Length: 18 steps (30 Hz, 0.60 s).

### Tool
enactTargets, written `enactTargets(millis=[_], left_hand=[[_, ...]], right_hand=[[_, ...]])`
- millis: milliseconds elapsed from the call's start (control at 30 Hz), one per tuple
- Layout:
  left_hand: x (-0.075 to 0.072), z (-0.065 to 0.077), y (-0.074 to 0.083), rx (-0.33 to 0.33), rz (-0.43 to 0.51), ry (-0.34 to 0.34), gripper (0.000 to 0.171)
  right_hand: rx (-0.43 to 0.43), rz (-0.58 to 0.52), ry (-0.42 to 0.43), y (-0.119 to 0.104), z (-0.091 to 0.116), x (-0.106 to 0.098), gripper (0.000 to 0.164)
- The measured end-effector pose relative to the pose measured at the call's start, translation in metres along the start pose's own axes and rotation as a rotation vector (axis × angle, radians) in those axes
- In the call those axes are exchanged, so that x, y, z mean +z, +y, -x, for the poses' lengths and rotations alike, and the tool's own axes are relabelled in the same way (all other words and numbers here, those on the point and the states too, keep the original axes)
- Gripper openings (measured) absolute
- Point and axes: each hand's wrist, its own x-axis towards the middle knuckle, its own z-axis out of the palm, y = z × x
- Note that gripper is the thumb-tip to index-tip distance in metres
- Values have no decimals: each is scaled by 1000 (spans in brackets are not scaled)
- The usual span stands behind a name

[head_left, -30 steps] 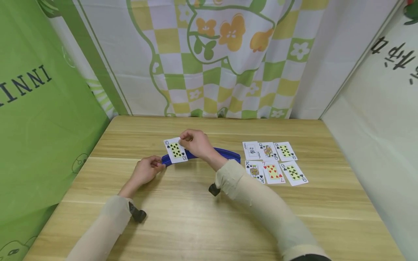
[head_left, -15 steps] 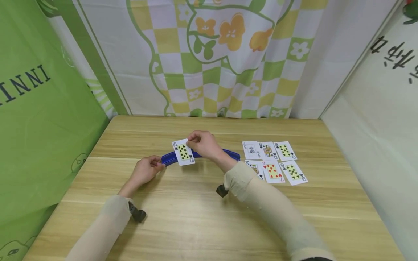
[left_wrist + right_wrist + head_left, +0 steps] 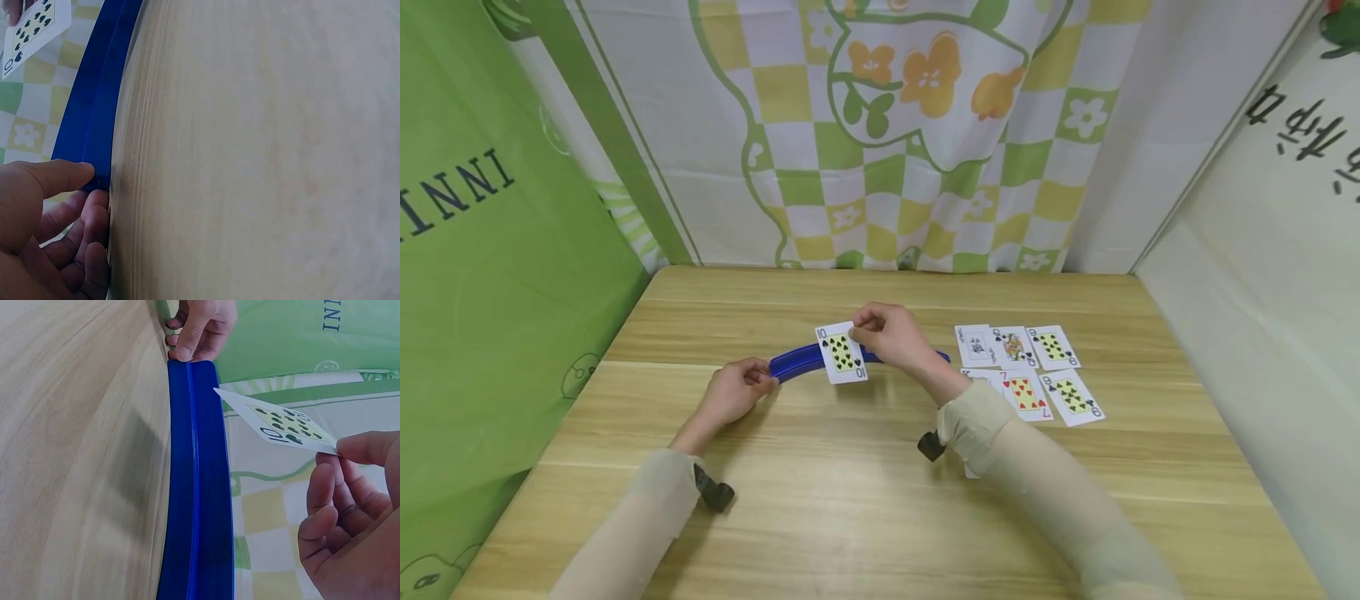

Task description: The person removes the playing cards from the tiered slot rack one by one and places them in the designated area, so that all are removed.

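Note:
A curved blue card holder (image 3: 793,362) with a groove along it lies at the middle of the wooden table. My left hand (image 3: 733,392) pinches its left end, thumb on top and fingers beneath, as the left wrist view shows (image 3: 62,225). Between thumb and index finger, my right hand (image 3: 895,340) holds a ten of spades (image 3: 841,354) by a corner. In the right wrist view that card (image 3: 281,425) is tilted and apart from the holder's groove (image 3: 194,456). The card and right hand hide part of the holder in the head view.
Right of the holder lie two rows of face-up cards, among them a joker (image 3: 974,345), a queen (image 3: 1013,346), a seven of hearts (image 3: 1024,396) and a nine of clubs (image 3: 1072,397). My right sleeve (image 3: 977,417) covers part of them. A patterned curtain (image 3: 910,183) hangs behind the table.
My right hand has moved to the right along the holder, carrying the ten of spades from near its left end toward its middle. The left hand has stayed at the left end.

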Motion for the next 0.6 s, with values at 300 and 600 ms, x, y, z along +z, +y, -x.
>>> enactTargets(millis=[300,600], left_hand=[[-1,1,1,8,-2,3,34],[-1,1,2,33,-3,16,33]], right_hand=[[4,8,29,7,9,-11,13],[35,42,40,11,26,-24,17]])
